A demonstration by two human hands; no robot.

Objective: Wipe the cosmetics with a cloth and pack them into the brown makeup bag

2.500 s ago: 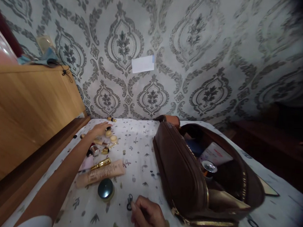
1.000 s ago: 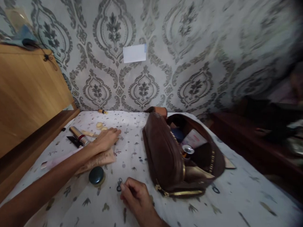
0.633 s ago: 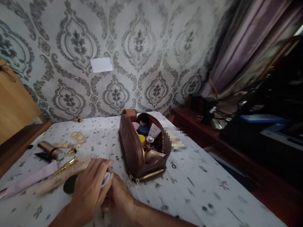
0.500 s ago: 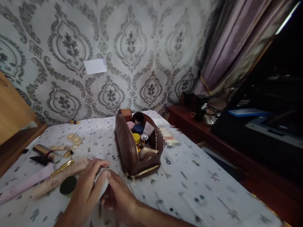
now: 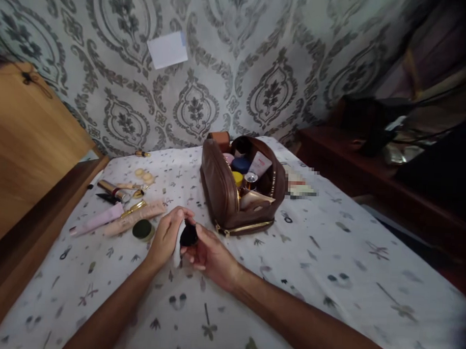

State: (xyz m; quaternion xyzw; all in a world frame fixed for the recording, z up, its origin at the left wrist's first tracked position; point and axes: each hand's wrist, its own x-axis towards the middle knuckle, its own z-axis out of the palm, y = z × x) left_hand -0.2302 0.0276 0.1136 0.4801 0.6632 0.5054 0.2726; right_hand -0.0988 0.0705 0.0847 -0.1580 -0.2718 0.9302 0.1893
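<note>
Between my hands, in front of the bag, is a small black round item [image 5: 188, 235] with a white cloth-like piece [image 5: 179, 249] along its left side. My left hand [image 5: 165, 238] has its fingers curled round the white piece. On the other side, my right hand [image 5: 215, 255] pinches the black item between thumb and fingers. An open brown bag [image 5: 221, 187] stands just beyond, holding a yellow-lidded jar [image 5: 237, 178], a blue lid [image 5: 241, 164], a pale tube [image 5: 260, 164] and other cosmetics. A dark-lidded jar [image 5: 142, 229] sits left of my left hand.
Pink tube [image 5: 97, 219], beige tube [image 5: 134, 219], gold-coloured tube [image 5: 112, 189] and several small items lie left on the patterned cloth [image 5: 213, 301]. A wooden panel [image 5: 31, 137] borders the left. Dark red furniture [image 5: 333, 162] stands right, a patterned wall behind.
The view has shifted, so the bag and tubes appear higher and further right. The black item between my hands now shows clearly beside the white piece.
</note>
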